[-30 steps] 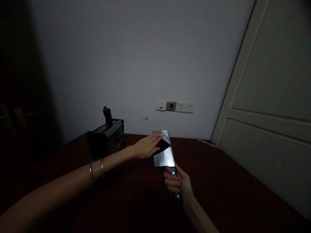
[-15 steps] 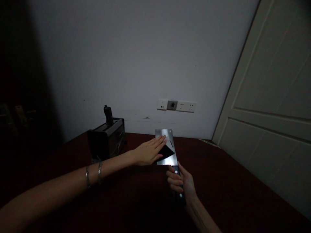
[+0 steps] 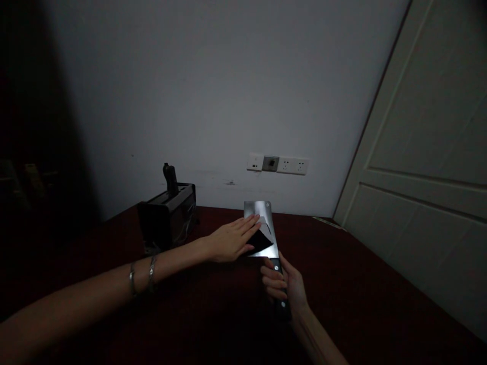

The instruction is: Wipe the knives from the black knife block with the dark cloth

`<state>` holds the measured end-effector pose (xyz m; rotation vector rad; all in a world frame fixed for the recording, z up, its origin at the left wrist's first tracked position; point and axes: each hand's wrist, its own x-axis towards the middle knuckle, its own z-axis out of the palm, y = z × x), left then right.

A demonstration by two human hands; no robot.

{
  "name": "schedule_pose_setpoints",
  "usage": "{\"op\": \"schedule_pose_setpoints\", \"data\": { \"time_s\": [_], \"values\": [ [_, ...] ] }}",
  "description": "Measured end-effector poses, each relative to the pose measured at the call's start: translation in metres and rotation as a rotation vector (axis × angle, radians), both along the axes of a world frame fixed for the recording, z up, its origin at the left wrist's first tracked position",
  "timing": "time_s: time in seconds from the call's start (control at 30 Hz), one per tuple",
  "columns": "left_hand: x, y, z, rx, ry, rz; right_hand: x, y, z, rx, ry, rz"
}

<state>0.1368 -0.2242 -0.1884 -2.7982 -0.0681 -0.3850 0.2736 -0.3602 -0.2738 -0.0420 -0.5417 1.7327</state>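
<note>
A broad-bladed cleaver (image 3: 257, 207) points away from me, its black handle toward me. My right hand (image 3: 283, 284) is wrapped round that handle, fingers closed. Flat along the blade lies my left hand (image 3: 234, 238), its fingers stretched out and close together. It holds a dark cloth (image 3: 262, 241) with a pale patch against the steel. Part of the cloth and the blade's left side are hidden beneath the palm. Two thin bracelets (image 3: 151, 272) circle the left wrist.
To the left on the dark red table (image 3: 342, 284) stands a black-and-metal knife block (image 3: 167, 215) with a black handle (image 3: 171, 180) sticking up. Behind is a wall with sockets (image 3: 291, 165). A pale panelled door (image 3: 418, 142) slopes along the right. The light is dim.
My left hand has slid slightly down and toward me with the cloth. The right hand keeps its grip on the cleaver. The view has shifted a little.
</note>
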Motion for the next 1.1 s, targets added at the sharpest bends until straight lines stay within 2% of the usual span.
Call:
{"op": "schedule_pose_setpoints", "data": {
  "time_s": [0.17,0.43,0.67,0.9,1.0,1.1],
  "values": [
    [0.009,0.013,0.005,-0.024,0.001,0.084,0.0,0.0,0.001,-0.02,-0.004,-0.032],
    [0.01,-0.018,0.002,-0.005,0.015,-0.051,-0.002,0.0,0.002,-0.022,-0.058,-0.041],
    [0.019,-0.016,0.005,-0.028,0.012,-0.029,-0.004,-0.001,0.006,-0.043,-0.04,-0.061],
    [0.013,-0.024,0.0,-0.035,0.053,-0.11,-0.001,0.0,0.003,-0.005,-0.073,-0.089],
    [0.017,-0.019,0.002,-0.046,0.032,-0.098,-0.003,-0.001,0.005,-0.009,-0.094,-0.084],
    [0.025,-0.007,0.005,-0.06,-0.024,-0.012,-0.007,-0.001,0.007,-0.013,-0.106,-0.06]
  ]
}}
